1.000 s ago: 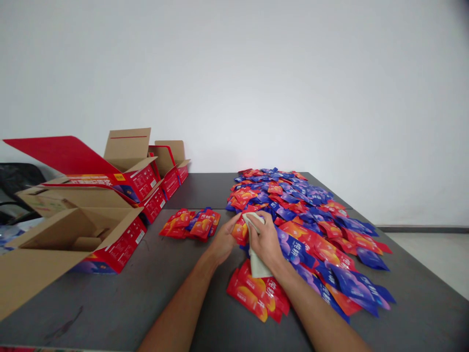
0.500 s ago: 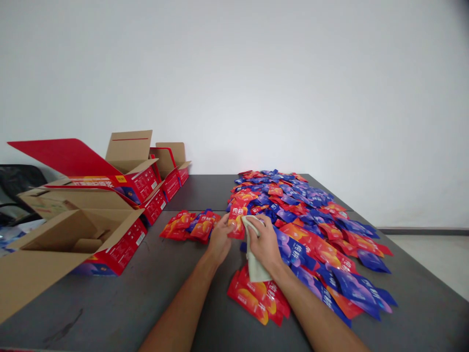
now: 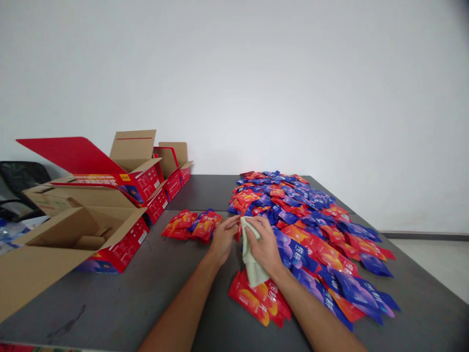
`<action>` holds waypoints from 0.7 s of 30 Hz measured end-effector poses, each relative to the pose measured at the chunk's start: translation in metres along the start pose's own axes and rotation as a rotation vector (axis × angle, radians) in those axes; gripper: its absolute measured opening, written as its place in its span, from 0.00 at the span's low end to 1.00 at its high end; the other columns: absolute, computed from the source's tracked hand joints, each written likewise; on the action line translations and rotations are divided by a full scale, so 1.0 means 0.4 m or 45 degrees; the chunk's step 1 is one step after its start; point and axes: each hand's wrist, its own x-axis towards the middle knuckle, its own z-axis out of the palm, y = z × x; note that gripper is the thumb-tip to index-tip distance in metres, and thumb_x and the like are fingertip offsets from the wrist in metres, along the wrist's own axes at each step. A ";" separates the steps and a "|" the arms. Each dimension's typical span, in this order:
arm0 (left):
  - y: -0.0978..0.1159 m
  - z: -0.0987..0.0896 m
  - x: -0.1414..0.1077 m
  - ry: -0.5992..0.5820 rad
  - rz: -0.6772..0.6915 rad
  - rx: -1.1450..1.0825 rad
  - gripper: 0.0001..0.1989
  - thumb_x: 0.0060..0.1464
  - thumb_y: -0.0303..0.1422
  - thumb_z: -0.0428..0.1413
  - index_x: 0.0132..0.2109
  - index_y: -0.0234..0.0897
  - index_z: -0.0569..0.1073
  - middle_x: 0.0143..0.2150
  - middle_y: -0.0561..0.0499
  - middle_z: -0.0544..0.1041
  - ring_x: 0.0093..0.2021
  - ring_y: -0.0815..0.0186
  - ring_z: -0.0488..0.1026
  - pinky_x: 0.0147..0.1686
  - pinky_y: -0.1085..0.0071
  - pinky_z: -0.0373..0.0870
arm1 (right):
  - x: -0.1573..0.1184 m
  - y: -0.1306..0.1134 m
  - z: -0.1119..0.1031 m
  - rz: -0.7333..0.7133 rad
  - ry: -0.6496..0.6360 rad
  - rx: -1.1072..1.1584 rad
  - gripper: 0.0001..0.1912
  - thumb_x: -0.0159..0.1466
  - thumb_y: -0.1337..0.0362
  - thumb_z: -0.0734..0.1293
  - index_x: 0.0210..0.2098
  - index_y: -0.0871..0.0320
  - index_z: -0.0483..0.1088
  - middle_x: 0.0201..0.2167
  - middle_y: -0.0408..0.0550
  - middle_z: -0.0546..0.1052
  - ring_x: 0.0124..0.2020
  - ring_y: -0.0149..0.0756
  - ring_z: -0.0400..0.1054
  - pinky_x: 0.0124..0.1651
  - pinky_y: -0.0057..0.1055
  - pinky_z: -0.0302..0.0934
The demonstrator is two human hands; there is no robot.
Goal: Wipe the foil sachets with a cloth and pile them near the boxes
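My left hand (image 3: 223, 240) is closed at the edge of a red packet (image 3: 239, 233), which is seen nearly edge-on between my hands. In my right hand (image 3: 263, 244) is a pale cloth (image 3: 253, 266), pressed against that packet; its loose end hangs down. The cloth covers much of the packet. Several red packets with orange fruit pictures (image 3: 252, 299) lie just below the cloth. Left of my left hand, a small group of red and blue packets (image 3: 204, 225) rests on the table.
A large heap of red and blue packets (image 3: 304, 215) spreads over the right side of the dark table (image 3: 161, 298). Open red cardboard boxes (image 3: 124, 244) stand along the left, their flaps spread out. A black chair (image 3: 24, 183) is behind them, and a white wall (image 3: 234, 88) closes the back.
The red packet has turned from face-on to nearly edge-on, now largely behind the cloth. My right hand with the cloth has shifted slightly, and the view has moved a little.
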 end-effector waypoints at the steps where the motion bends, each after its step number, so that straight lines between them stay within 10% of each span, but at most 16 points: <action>1: -0.003 0.005 0.000 -0.019 -0.020 -0.048 0.20 0.50 0.32 0.64 0.51 0.35 0.77 0.44 0.44 0.81 0.40 0.64 0.77 0.42 0.69 0.70 | -0.003 -0.003 0.003 -0.015 -0.025 -0.002 0.15 0.69 0.64 0.63 0.53 0.50 0.75 0.50 0.52 0.72 0.53 0.41 0.67 0.59 0.41 0.64; 9: 0.005 0.013 -0.001 -0.047 0.022 -0.294 0.23 0.59 0.42 0.58 0.58 0.39 0.72 0.49 0.47 0.80 0.47 0.61 0.77 0.47 0.66 0.72 | -0.031 -0.001 0.029 -0.106 -0.266 -0.094 0.16 0.68 0.67 0.62 0.51 0.47 0.76 0.50 0.51 0.70 0.51 0.40 0.69 0.53 0.37 0.68; 21: 0.006 0.031 -0.031 -0.192 -0.162 -0.133 0.25 0.56 0.37 0.61 0.60 0.36 0.73 0.54 0.41 0.78 0.48 0.57 0.77 0.49 0.61 0.72 | 0.016 0.038 -0.031 -0.012 0.078 -0.252 0.18 0.69 0.65 0.60 0.55 0.51 0.74 0.52 0.55 0.68 0.52 0.44 0.67 0.56 0.45 0.67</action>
